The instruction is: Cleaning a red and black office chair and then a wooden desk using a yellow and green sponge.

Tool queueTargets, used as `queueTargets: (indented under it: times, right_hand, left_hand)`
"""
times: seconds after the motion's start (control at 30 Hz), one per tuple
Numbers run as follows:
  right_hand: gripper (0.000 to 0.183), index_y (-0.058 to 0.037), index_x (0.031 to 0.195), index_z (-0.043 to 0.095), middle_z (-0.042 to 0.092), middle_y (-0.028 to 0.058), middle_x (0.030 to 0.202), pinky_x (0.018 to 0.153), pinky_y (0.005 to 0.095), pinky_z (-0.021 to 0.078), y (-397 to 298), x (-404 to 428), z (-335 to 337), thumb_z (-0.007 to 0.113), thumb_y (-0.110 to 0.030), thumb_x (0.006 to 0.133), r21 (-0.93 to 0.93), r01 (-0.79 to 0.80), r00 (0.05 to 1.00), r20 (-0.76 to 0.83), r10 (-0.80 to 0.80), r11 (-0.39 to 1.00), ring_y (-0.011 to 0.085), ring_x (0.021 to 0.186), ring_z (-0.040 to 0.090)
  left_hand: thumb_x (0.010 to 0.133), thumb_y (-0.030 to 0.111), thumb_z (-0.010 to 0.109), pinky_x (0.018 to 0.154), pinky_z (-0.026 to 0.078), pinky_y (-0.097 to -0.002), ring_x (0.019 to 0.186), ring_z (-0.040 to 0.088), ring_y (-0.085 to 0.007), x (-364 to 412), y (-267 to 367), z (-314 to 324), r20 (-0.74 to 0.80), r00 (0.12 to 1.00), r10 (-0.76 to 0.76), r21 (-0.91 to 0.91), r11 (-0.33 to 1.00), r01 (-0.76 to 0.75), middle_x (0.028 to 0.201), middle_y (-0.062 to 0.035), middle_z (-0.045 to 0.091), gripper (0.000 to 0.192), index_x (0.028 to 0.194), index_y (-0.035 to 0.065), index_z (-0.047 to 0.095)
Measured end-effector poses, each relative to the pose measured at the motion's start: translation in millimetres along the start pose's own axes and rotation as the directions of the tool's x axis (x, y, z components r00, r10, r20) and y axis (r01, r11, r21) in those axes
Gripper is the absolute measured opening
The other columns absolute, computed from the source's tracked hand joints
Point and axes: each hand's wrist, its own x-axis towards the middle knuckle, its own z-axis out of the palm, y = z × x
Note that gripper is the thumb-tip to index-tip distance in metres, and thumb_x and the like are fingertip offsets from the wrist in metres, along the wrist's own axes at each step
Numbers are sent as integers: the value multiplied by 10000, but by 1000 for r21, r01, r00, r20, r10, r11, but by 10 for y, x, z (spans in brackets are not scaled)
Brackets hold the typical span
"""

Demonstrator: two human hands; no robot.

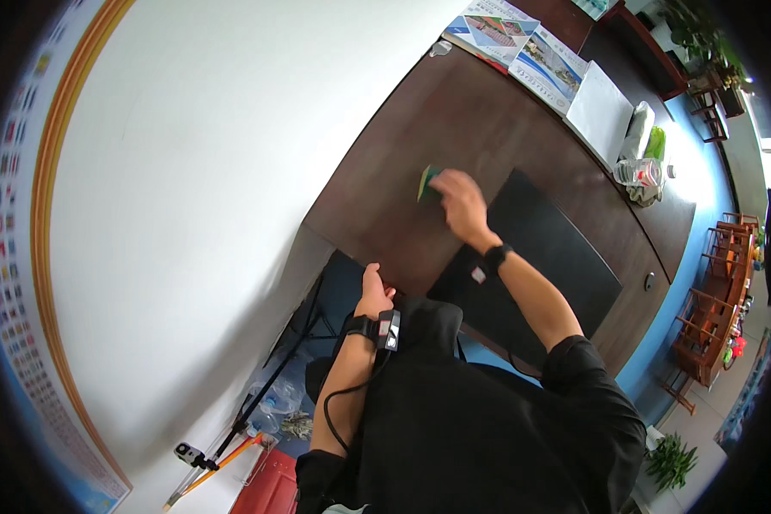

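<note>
My right hand is on the dark wooden desk, its fingers on a small green-and-yellow scouring sponge. The hand is slightly blurred. The sponge stands tilted, and my fingers cover part of it. Closer to my body, my left hand grips the near edge of the desk, thumb raised and fingers curled at the rim. What the fingers touch below the rim is hidden. A black desk mat lies beneath my right forearm. Both wrists wear black straps, and a small device sits on the left one.
A white wall borders the desk on the left. Printed booklets, a white folder and a clear plastic bottle line the far side. A thin stand carrying a small camera leans at lower left, near plastic bags.
</note>
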Motion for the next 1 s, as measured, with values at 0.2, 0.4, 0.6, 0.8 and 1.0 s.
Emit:
queueTargets:
  times: [0.2,0.4,0.6,0.8,1.0]
  right_hand:
    - [403,-61,1089,658,599,155,1154,957,412,460,454,-291,-492,602,105,725,55,-19,1000,21,18,998,347,1124,555]
    - [445,-98,1177,647,589,140,1229,1013,401,411,1462,522,-611,624,64,763,-130,-431,814,-482,323,893,328,1170,531]
    - [406,-114,1141,662,584,133,1226,1009,399,420,969,894,-427,631,50,771,-12,-125,983,-139,123,992,327,1162,532]
    - [419,-116,1189,642,589,108,1236,1002,396,425,1668,582,-1027,595,55,809,-193,-273,944,-243,224,942,318,1163,540]
    - [423,-137,1235,615,573,108,1256,991,405,423,1922,989,-554,580,-26,829,-300,-650,709,-570,415,698,305,1176,515]
  left_hand:
    - [849,354,615,928,394,-320,1074,551,-174,-84,-2,139,58,998,34,-126,992,-27,1176,8,613,403,1199,159,576]
    - [831,315,633,920,420,-337,1061,560,-191,-42,-46,60,87,988,127,-168,980,-111,1158,-3,620,365,1148,140,592]
    - [862,321,646,949,429,-330,1107,559,-199,-187,-25,158,-2,981,194,-297,937,-186,1184,-15,621,388,1180,104,596]
    - [870,317,663,964,421,-348,1123,554,-207,-286,4,184,18,987,163,-325,934,-148,1217,-14,614,401,1207,112,587]
    - [870,321,671,989,393,-354,1161,530,-209,-227,-52,115,13,995,102,-306,948,-93,1255,-20,598,458,1256,100,565]
